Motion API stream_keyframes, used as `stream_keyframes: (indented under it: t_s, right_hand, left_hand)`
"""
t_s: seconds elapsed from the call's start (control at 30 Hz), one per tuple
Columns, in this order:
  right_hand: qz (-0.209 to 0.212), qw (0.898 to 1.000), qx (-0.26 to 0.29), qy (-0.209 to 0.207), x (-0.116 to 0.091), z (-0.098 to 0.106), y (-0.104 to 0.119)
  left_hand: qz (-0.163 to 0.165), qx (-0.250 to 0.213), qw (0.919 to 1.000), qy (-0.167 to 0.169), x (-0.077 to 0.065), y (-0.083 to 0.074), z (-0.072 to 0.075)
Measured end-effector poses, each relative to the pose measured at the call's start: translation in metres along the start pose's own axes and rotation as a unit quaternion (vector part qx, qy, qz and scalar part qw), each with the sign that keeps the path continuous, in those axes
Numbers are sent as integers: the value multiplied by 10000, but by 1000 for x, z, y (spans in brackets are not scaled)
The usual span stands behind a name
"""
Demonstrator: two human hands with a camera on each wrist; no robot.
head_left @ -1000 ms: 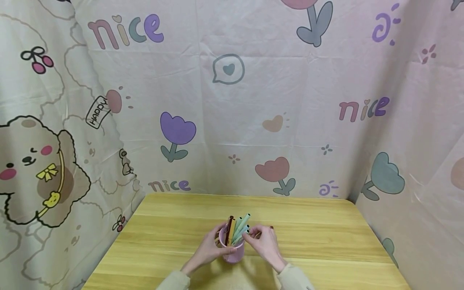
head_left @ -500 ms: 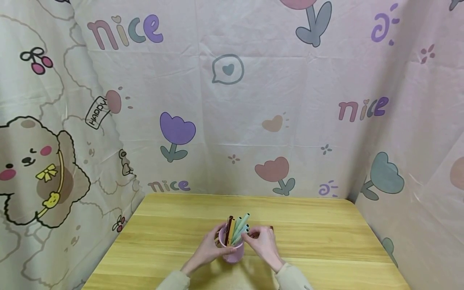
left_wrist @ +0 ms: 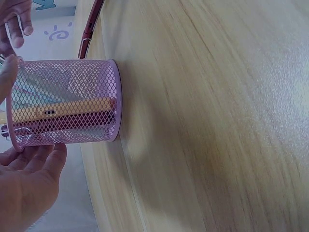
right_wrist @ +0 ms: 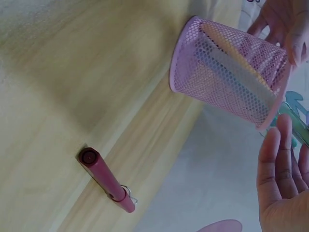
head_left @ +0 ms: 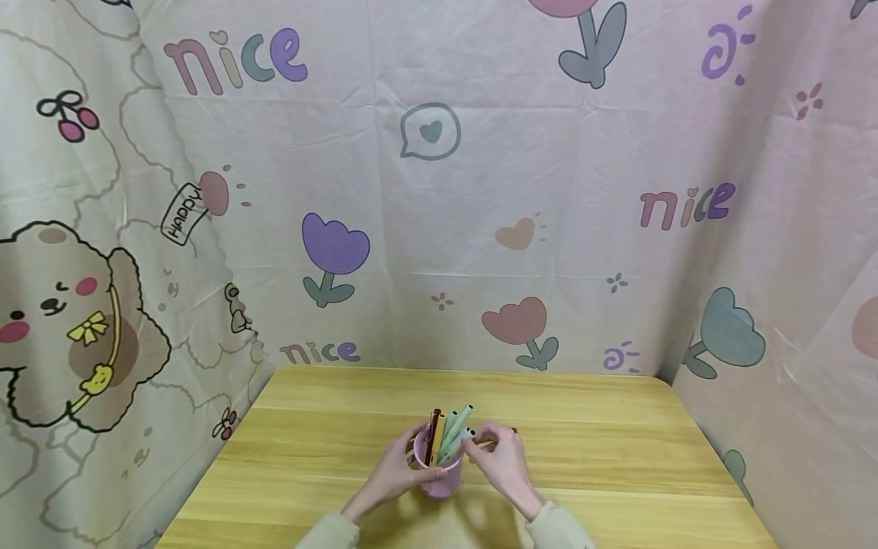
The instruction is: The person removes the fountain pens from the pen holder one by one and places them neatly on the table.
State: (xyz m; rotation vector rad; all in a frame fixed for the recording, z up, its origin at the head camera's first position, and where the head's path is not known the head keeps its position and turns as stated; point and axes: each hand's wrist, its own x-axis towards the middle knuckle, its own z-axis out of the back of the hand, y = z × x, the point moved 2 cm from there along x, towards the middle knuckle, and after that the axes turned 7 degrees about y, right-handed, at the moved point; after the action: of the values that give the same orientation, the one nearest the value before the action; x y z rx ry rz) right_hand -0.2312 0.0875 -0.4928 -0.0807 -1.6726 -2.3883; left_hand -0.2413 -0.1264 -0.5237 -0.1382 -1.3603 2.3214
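Note:
A pink mesh pen holder (head_left: 442, 486) stands upright on the table, filled with several pens in pale green, orange (left_wrist: 63, 108) and dark red. My left hand (head_left: 398, 467) grips it near the rim, thumb on the near side and fingers round the far side. At the rim's right side, the thumb and forefinger of my right hand (head_left: 504, 463) pinch the upper end of a pale green pen (right_wrist: 295, 124); its lower part is inside the holder. The right thumb is out of sight in the right wrist view.
A dark red pen (right_wrist: 110, 180) with a metal clip lies on the wooden table (head_left: 604, 457), right of the holder and partly behind my right hand in the head view. Patterned cloth (head_left: 439, 229) hangs behind the table and along both sides.
My right hand has shifted slightly to the right, and the pale pen end at its fingertips has moved a little with it. The left hand and pen holder stay put.

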Motion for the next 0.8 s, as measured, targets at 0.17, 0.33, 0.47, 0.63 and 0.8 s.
stream_keyframes:
  t_s: [0.17,0.33,0.47,0.63,0.8]
  right_hand:
    - [-70,9985,526,-92,-2,6,4]
    - [25,9954,947,-142,-3,11,5]
    - [165,9918,1265,-98,-3,14,3]
    - [370,9860,1627,50,-2,19,2]
    - [687,9770,1996,295,-1,23,1]
  left_hand:
    - [15,-12,10000,-6,0,0,0]
    - [47,18,10000,-15,0,0,-1]
    - [68,46,10000,-18,0,0,-1]
    - [77,55,10000,-21,0,0,-1]
    - [8,-129,9999,29,1,1,-1]
